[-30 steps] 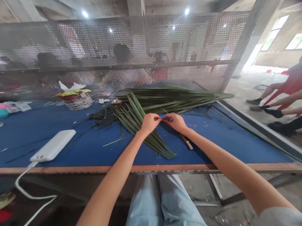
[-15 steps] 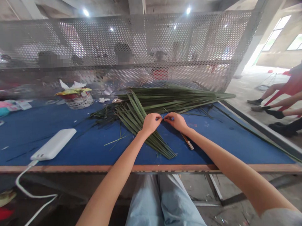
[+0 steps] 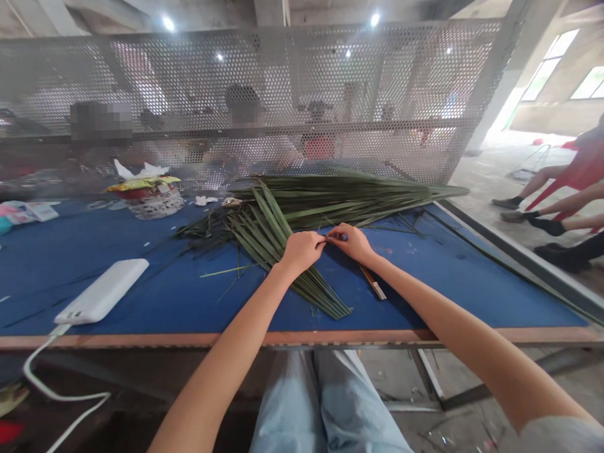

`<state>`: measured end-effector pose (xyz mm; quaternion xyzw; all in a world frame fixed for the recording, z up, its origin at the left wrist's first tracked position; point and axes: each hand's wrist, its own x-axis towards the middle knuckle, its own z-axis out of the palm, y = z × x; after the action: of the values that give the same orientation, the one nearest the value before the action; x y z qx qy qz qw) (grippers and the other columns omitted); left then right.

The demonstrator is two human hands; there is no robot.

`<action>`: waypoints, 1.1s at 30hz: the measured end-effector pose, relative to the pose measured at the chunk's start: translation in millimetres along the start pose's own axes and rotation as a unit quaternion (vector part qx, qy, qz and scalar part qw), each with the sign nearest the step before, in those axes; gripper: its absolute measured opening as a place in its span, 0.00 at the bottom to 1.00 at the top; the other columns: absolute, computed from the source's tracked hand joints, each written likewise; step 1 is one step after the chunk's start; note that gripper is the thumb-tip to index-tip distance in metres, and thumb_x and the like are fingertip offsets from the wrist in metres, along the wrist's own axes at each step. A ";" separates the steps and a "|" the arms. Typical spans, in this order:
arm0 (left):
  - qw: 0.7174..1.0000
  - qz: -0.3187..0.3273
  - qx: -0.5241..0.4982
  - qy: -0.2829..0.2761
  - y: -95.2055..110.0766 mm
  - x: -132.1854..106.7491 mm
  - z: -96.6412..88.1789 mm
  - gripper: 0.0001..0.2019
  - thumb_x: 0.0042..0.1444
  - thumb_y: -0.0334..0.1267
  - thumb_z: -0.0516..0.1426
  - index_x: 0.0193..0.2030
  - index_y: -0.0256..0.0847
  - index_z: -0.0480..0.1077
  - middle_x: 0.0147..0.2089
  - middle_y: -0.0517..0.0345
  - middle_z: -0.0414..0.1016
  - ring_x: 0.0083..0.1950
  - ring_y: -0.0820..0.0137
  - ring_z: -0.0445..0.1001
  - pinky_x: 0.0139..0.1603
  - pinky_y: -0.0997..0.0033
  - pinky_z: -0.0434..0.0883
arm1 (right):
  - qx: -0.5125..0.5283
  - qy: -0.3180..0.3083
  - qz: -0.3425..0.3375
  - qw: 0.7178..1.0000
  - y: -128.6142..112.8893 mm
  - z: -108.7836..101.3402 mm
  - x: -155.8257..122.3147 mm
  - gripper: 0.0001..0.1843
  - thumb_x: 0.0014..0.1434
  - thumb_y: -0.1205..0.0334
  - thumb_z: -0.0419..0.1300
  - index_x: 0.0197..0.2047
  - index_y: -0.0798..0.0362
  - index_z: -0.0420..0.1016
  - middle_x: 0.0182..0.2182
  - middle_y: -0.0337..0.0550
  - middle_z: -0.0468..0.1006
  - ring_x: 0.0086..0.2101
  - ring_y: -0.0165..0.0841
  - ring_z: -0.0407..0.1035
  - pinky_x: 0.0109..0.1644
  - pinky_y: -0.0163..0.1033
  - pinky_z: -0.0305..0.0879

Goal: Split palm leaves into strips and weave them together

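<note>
My left hand (image 3: 303, 250) is closed in a pinch above a fan of long green palm leaf strips (image 3: 262, 235). Its fingertips meet those of my right hand (image 3: 351, 243), which is pinched too. Between them is a thin dark strip, mostly hidden by the fingers; it looks like leaf. Below my right hand, a slim brown-handled tool (image 3: 372, 281) with a pale end lies on the blue tabletop (image 3: 424, 281). Behind both hands rests a larger heap of palm leaves (image 3: 360, 194). One pale green strip (image 3: 226, 272) lies to the left of the fan.
A white power bank (image 3: 102, 292) with a cable (image 3: 36, 385) sits at the left front. Farther back stands a woven basket (image 3: 155, 201) with white paper on top. A perforated metal screen (image 3: 296, 93) borders the table's back. Seated people's legs (image 3: 557, 222) show at right.
My left hand has lowered slightly and its fingertips have closed in on my right hand's. The pale green strip at the left has shifted and turned a little.
</note>
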<state>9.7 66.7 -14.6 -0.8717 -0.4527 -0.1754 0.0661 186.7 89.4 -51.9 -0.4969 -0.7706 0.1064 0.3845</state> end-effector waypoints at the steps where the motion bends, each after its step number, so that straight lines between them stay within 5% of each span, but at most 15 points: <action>1: 1.000 0.010 0.015 -0.007 1.0 -1.3 -0.1 0.13 0.62 0.38 0.51 0.43 0.42 0.77 0.37 0.50 0.78 0.40 0.63 0.76 0.39 0.67 0.67 | -0.002 -0.004 -0.001 1.000 0.5 0.0 0.3 0.07 0.57 0.61 0.61 0.37 0.50 0.80 0.30 0.39 0.72 0.31 0.30 0.66 0.35 0.33 0.59; 7: 0.996 0.063 0.064 -0.014 6.6 -6.7 0.7 0.15 0.63 0.35 0.48 0.44 0.34 0.74 0.38 0.44 0.75 0.42 0.61 0.75 0.40 0.65 0.67 | 0.008 -0.009 0.006 1.000 5.1 0.8 2.3 0.08 0.57 0.59 0.61 0.37 0.50 0.81 0.28 0.39 0.71 0.30 0.30 0.65 0.35 0.34 0.59; 26: 0.987 0.112 0.115 -0.013 2.3 -15.3 -0.5 0.19 0.65 0.35 0.46 0.59 0.33 0.66 0.40 0.45 0.74 0.46 0.61 0.71 0.45 0.64 0.65 | 0.098 -0.002 0.034 0.995 17.3 3.7 5.9 0.13 0.53 0.57 0.62 0.37 0.55 0.82 0.27 0.42 0.75 0.29 0.31 0.64 0.36 0.36 0.59; 33: 0.997 -0.026 -0.060 0.044 -1.7 -4.0 6.5 0.11 0.60 0.37 0.54 0.40 0.43 0.79 0.35 0.53 0.76 0.40 0.66 0.72 0.41 0.69 0.66 | 0.094 -0.021 -0.003 0.995 14.1 4.4 3.5 0.13 0.55 0.53 0.60 0.37 0.51 0.82 0.27 0.41 0.76 0.29 0.31 0.64 0.35 0.36 0.59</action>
<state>7.8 66.4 -22.3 -0.8534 -0.4608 -0.2419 0.0285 192.6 100.1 -60.9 -0.4543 -0.7665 0.1874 0.4135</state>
